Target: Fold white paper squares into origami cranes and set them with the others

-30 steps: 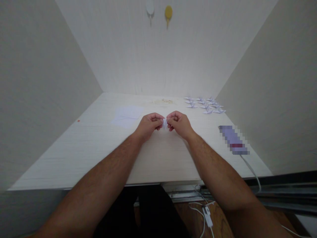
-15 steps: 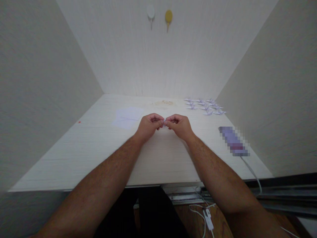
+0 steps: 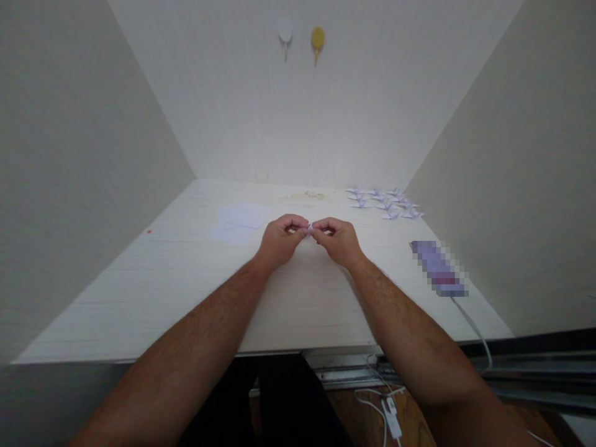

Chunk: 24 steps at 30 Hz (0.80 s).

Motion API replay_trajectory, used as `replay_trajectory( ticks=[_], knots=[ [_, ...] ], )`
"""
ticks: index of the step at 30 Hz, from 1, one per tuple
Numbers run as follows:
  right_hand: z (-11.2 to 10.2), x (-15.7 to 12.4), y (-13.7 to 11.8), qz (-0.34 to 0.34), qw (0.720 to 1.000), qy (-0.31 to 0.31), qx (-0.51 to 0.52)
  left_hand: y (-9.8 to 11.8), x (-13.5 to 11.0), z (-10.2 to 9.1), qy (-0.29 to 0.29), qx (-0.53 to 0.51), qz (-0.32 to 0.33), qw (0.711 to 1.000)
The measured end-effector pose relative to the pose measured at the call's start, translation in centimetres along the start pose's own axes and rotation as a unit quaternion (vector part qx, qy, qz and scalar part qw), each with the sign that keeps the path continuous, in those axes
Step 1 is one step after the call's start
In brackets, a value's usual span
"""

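Over the middle of the white table (image 3: 298, 298), my left hand (image 3: 283, 239) and my right hand (image 3: 339, 241) meet fingertip to fingertip. Between them they pinch a small piece of folded white paper (image 3: 310, 230), mostly covered by the fingers and thumbs. Its folded shape is too small to make out. Thin white paper sheets (image 3: 239, 221) lie flat to the left of my left hand. Beyond my right hand, at the back right, stand several folded paper cranes (image 3: 385, 202) in a loose group.
A blurred-out flat device (image 3: 437, 268) with a white cable (image 3: 472, 326) lies at the right. A red speck (image 3: 149, 231) is at the left. Walls enclose three sides; a white hook (image 3: 285, 31) and a yellow hook (image 3: 317, 38) hang behind. A power strip (image 3: 392, 419) lies below.
Both hands stay in nearly the same place, with small shifts of the fingers and thumbs around the folded paper. The whole view has tilted slightly.
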State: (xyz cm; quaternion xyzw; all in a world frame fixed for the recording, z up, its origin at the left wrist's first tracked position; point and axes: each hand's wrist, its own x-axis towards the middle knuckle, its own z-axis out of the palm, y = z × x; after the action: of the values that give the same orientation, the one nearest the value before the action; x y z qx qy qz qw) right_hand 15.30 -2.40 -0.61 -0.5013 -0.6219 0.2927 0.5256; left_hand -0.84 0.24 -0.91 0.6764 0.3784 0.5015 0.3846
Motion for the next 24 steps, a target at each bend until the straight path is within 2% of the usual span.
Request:
replay_trajectory(
  ticks=[6,15,24],
  knots=[
    [-0.04,0.02,0.00,-0.085,0.996,0.022,-0.035,0.32,-0.18,0.17,0.001,0.017,0.019,1.000],
    [0.24,-0.09,0.03,-0.123,0.990,0.040,-0.057,-0.05,-0.35,0.34,0.006,0.021,0.007,1.000],
    [0.21,0.05,0.23,-0.084,0.992,0.066,-0.060,-0.17,-0.40,0.44,0.021,0.056,0.004,0.998]
  ],
)
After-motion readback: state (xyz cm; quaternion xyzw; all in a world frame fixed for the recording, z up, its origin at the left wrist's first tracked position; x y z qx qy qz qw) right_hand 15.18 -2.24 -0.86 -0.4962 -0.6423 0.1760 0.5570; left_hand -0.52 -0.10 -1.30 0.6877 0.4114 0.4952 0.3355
